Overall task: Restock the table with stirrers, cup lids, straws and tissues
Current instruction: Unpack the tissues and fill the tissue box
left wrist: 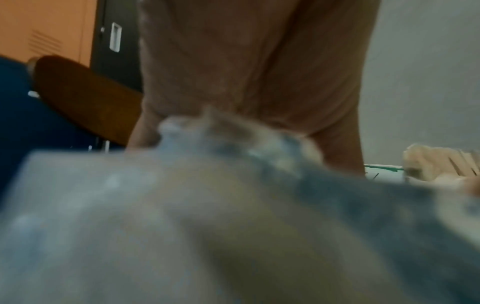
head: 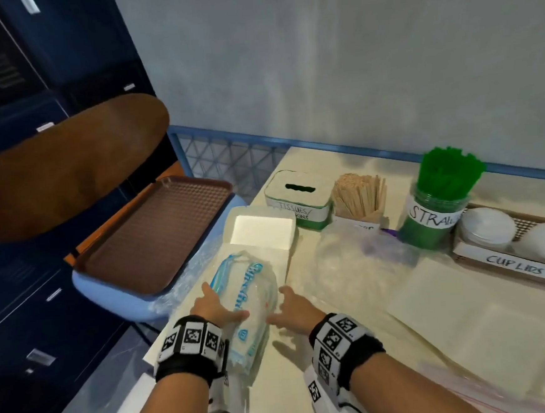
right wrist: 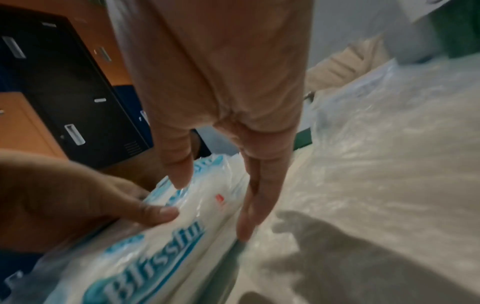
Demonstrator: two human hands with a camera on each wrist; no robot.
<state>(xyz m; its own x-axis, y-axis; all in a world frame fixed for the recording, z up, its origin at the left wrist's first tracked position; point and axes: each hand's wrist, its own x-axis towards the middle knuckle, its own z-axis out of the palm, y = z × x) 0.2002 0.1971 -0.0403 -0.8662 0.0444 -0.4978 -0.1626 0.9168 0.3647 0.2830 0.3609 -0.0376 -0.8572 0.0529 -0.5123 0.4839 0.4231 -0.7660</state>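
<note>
A plastic tissue pack (head: pixel 248 293) with blue lettering lies at the table's front left. My left hand (head: pixel 221 303) grips its left side, thumb laid across the top. My right hand (head: pixel 282 303) is at the pack's right side. In the right wrist view the tissue pack (right wrist: pixel 145 246) fills the lower left; my right hand (right wrist: pixel 213 205) has straight fingers (right wrist: pixel 249 216) along the pack's edge and its thumb touching the top. The left wrist view is blurred, with the tissue pack (left wrist: pixel 182 226) close under the palm. The labelled tissue box (head: pixel 297 201) stands behind.
Wooden stirrers (head: pixel 359 193), a green straw jar (head: pixel 437 206) and a cup-lid tray (head: pixel 524 268) line the back right. A white napkin stack (head: pixel 263 231) and a clear plastic bag (head: pixel 360 258) lie mid-table. A brown tray (head: pixel 156 235) rests on a blue chair to the left.
</note>
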